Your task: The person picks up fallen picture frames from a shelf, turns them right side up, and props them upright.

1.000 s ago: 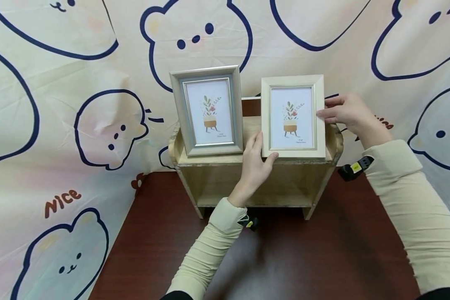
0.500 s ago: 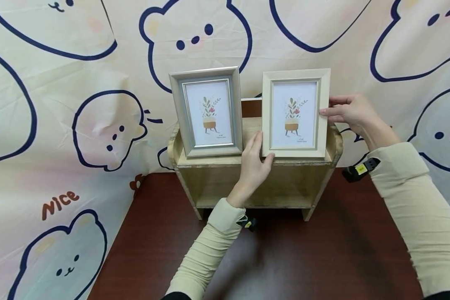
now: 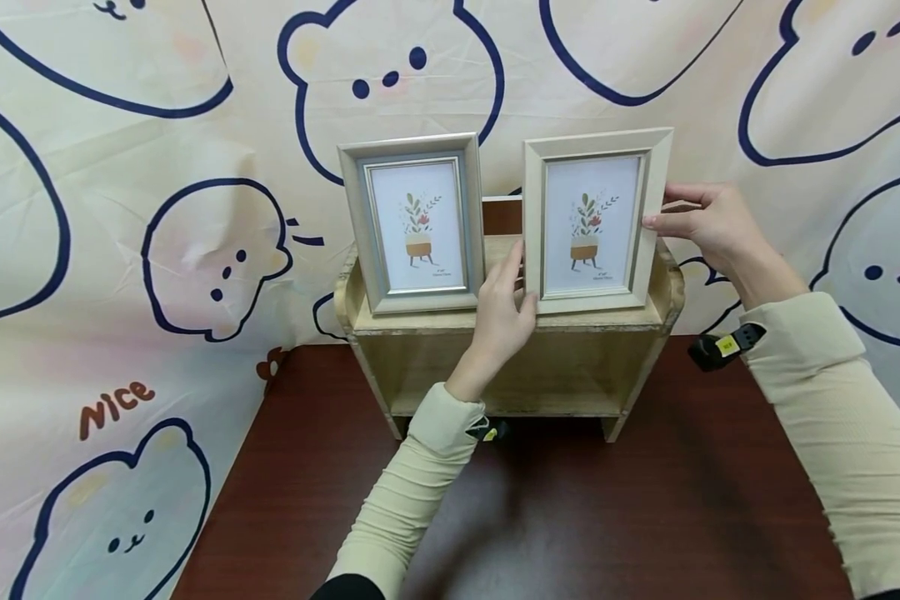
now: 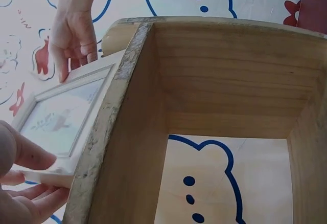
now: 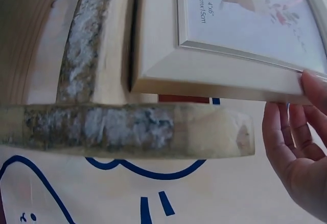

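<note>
A cream picture frame (image 3: 592, 221) with a potted-plant print stands on the right half of a small wooden shelf's (image 3: 570, 367) top, leaning back and turned slightly. My left hand (image 3: 504, 304) holds its left edge, the thumb (image 4: 36, 155) over the front and the fingers under the edge in the left wrist view. On the opposite edge my right hand (image 3: 708, 225) pinches the frame, thumb in front, other fingers behind, as the right wrist view also shows. A silver-champagne picture frame (image 3: 420, 225) with the same print stands on the left, untouched. The frames' backs are hidden.
The shelf has raised side panels (image 3: 671, 287) and an open lower compartment. It stands on a dark red-brown table (image 3: 607, 517) against a cloth backdrop (image 3: 225, 258) with cartoon bears. A black wrist camera (image 3: 723, 346) sits at the right cuff.
The cream frame's right side has swung up and outward with my right hand, so the frame is now angled. My left hand has shifted slightly left and up. The silver-champagne frame has stayed put.
</note>
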A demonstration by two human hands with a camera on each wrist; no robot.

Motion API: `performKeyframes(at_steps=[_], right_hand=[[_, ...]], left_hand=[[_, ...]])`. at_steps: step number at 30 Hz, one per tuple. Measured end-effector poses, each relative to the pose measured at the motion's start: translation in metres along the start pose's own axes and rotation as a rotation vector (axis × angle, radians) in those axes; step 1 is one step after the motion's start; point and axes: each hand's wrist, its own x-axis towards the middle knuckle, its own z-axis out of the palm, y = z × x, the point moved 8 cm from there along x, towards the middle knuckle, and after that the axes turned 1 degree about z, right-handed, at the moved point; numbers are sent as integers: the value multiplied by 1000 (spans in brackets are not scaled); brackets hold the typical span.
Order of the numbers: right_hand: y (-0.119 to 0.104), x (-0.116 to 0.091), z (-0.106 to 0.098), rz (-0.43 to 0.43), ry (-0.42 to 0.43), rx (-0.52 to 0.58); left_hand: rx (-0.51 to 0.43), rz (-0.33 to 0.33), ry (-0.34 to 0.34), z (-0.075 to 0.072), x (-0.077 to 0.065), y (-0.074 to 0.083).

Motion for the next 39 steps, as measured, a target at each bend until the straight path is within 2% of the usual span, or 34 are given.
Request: performKeyframes(at_steps=[5, 8, 13, 17, 21, 25, 39], right_hand=[[-3, -1, 2, -29, 6, -179], [-8, -1, 4, -101, 13, -270], [-19, -1, 8, -258, -2, -306], [-26, -1, 9, -329, -2, -384], [-30, 0, 10, -340, 2, -480], [-31, 2, 12, -326, 9, -529], [-37, 10, 20, -374, 50, -567]], left_hand=[[78, -24, -11, -2, 0, -1], [101, -22, -15, -3, 0, -1], [97, 8, -2, -4, -1, 0], [89, 24, 5, -4, -2, 2], [118, 32, 7, -4, -3, 3], [163, 61, 20, -2, -4, 5], [236, 197, 107, 4, -14, 18]])
